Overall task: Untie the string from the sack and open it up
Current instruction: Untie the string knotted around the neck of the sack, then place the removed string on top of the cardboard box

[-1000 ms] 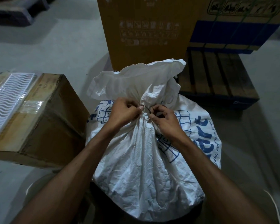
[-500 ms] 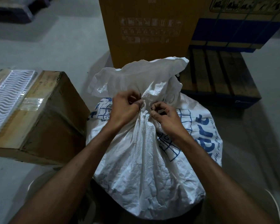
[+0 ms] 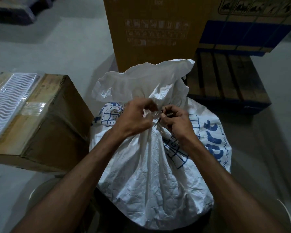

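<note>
The sack point(image 3: 151, 174) stands upright on the floor right in front of me, between the taped box point(image 3: 45, 121) on my left and the big carton point(image 3: 151, 31) behind, so its gathered neck sits up where I can get at it. Both hands meet at that neck. My left hand point(image 3: 133, 120) has its fingers curled together, pinched on the bunched cloth and what looks like a loose end, to hold the neck steady. My right hand point(image 3: 175, 121) has fingertips closed on the string point(image 3: 158, 117), picking at the knot. The blur hides the knot itself. The mouth above flops free, not yet open.
</note>
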Demonstrator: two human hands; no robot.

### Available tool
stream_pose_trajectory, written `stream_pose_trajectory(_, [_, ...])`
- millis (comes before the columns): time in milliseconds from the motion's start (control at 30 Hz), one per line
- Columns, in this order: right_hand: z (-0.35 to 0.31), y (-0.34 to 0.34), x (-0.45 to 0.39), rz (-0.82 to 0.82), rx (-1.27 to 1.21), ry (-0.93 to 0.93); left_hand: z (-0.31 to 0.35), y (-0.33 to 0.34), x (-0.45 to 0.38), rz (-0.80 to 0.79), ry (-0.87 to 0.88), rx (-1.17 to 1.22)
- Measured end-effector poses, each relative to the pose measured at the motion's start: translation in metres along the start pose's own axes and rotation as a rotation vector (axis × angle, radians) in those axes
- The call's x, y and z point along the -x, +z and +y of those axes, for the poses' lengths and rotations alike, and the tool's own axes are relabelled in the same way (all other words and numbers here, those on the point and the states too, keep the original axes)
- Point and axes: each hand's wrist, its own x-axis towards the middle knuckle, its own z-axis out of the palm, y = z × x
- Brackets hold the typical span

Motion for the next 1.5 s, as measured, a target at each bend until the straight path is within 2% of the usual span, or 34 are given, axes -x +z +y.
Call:
stream_pose_trajectory(67, [-0.005,0.0,0.002,0.013,-0.026,-0.032,-0.001,0.005,0.001,-0.103,0.003,-0.016])
stream_pose_trajectory(200, [-0.01,-0.001,0.004,0.013,-0.058,-0.099,-0.007,0.015,0.003,-0.159,0.056,-0.126])
stream_pose_trajectory(500, [-0.023,-0.007,0.026,0.056,-0.366,-0.169,0.017,0.016,0.013,0.006,0.049,0.063])
stream_pose_trajectory(567, [-0.022,-0.009,0.034,0.081,-0.305,-0.192,0.025,0.017,0.023,0.083,0.02,0.156])
stream_pose_trajectory(700, [-0.008,-0.005,0.051,0.172,0.064,-0.26,0.046,0.008,0.049,0.287,-0.059,0.296])
stream_pose_trajectory(800, [0.008,0.005,0.072,0.126,0.297,-0.304,0.062,-0.007,0.075,0.389,-0.147,0.472])
stream_pose_trajectory(1000, [0.023,0.04,0.125,0.097,0.396,-0.411,0.067,-0.029,0.148,0.532,-0.331,0.807])
stream_pose_trajectory(1100, [0.019,0.063,0.151,0.06,0.405,-0.43,0.07,-0.044,0.182,0.543,-0.386,0.897])
stream_pose_trajectory(1200, [0.011,0.089,0.169,0.002,0.394,-0.443,0.074,-0.06,0.204,0.537,-0.378,0.884])
stream_pose_trajectory(1500, [-0.017,0.172,0.175,-0.174,0.442,-0.477,0.059,-0.144,0.224,0.811,-0.409,0.752])
